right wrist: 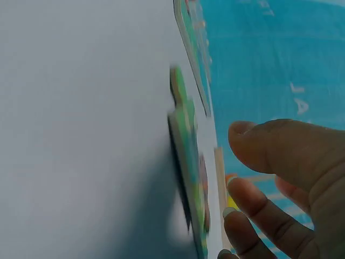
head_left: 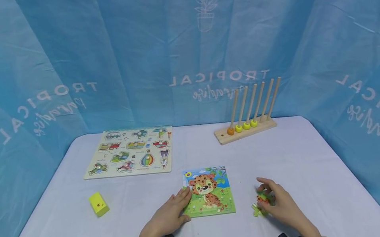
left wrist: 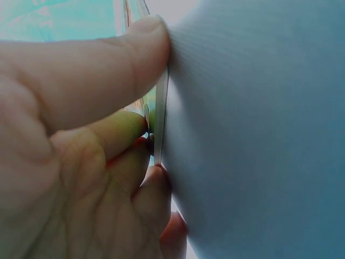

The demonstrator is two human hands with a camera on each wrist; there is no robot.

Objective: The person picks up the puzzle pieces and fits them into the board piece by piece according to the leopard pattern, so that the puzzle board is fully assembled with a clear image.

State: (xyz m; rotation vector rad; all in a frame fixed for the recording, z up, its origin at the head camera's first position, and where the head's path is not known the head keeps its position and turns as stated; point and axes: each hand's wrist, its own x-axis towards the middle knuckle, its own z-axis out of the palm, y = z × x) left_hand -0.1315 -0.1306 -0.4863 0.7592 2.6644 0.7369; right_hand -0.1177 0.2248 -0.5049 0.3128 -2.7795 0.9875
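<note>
A square leopard jigsaw puzzle (head_left: pixel 210 200) lies flat on the white table, its picture facing up. My left hand (head_left: pixel 171 213) rests on its left edge, fingers fairly straight. In the left wrist view, the thumb (left wrist: pixel 145 46) lies along the board's thin edge (left wrist: pixel 161 116). Over on the right, a few loose green puzzle pieces (head_left: pixel 256 210) lie close together or overlapping, partly hidden by my right hand (head_left: pixel 278 203). That hand hovers beside them with loosely bent fingers. The right wrist view shows its thumb and fingertips apart from the puzzle piece (right wrist: pixel 186 145), gripping nothing.
At the back left lies a vehicle peg puzzle board (head_left: pixel 135 169). A yellow block (head_left: pixel 99 204) sits in front of it. At the back right stands a wooden rod stacker (head_left: pixel 266 125) with upright rods and several beads. Blue curtains (head_left: pixel 138 53) surround the table.
</note>
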